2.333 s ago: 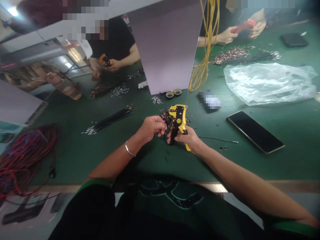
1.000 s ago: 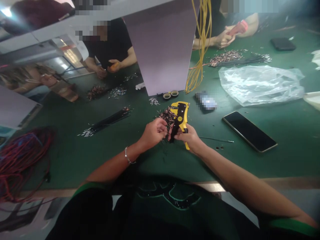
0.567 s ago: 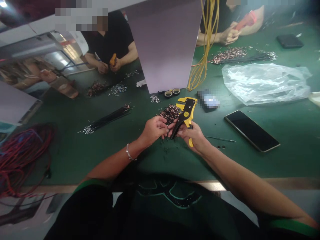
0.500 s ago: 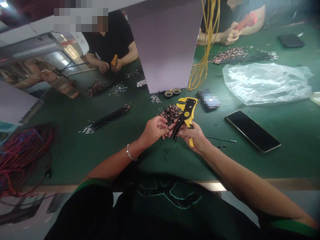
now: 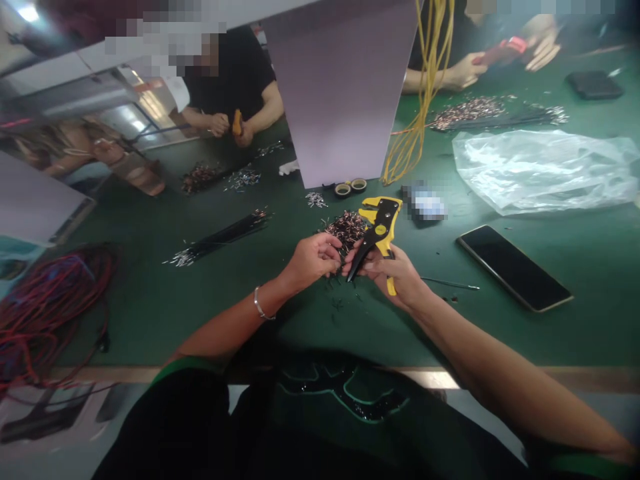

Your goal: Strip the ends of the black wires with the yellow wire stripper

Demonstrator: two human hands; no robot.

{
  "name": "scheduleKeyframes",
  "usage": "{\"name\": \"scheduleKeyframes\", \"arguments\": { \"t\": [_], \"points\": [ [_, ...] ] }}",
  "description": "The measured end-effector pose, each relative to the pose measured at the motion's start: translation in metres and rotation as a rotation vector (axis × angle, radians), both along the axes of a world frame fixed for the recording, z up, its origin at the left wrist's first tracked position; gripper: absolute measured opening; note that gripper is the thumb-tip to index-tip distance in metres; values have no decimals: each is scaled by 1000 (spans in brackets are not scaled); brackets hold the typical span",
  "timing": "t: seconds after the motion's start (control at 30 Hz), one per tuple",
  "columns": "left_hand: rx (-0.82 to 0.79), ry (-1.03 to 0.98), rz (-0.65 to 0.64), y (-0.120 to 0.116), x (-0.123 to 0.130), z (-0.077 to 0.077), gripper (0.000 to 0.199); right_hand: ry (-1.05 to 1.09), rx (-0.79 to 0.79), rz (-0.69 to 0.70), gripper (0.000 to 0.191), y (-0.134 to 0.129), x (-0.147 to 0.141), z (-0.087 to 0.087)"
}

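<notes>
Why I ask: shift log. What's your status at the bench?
Right hand holding yellow-and-black wire stripper. Left hand close beside its nose. Heap of cut wire pieces just beyond.

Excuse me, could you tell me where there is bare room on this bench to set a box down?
Bare green mat lies between the coiled red-and-blue wire and the black wire bundle, and below the black smartphone, right of the right forearm. It is crowded around the yellow-and-black wire stripper in the right hand and the heap of copper-tipped wire scraps.
</notes>
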State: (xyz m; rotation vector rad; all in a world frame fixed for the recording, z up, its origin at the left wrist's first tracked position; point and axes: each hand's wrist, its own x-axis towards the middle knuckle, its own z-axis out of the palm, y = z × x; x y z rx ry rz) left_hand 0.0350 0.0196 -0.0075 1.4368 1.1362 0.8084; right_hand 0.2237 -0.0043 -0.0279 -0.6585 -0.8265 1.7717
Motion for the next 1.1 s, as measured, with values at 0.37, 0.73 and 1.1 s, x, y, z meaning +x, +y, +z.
{"name": "scheduleKeyframes", "arguments": {
  "t": [0.37,0.73,1.1],
  "points": [
    [-104,1,16,1,-2,4,24,-24,22,16,34,0,1,3],
    [-224,18,-69,1,-2,5,7,-28,10,8,35,0,1,5],
    [-194,20,-40,3,-6,11,6,0,20,32,38,-1,2,4]
  ]
}}
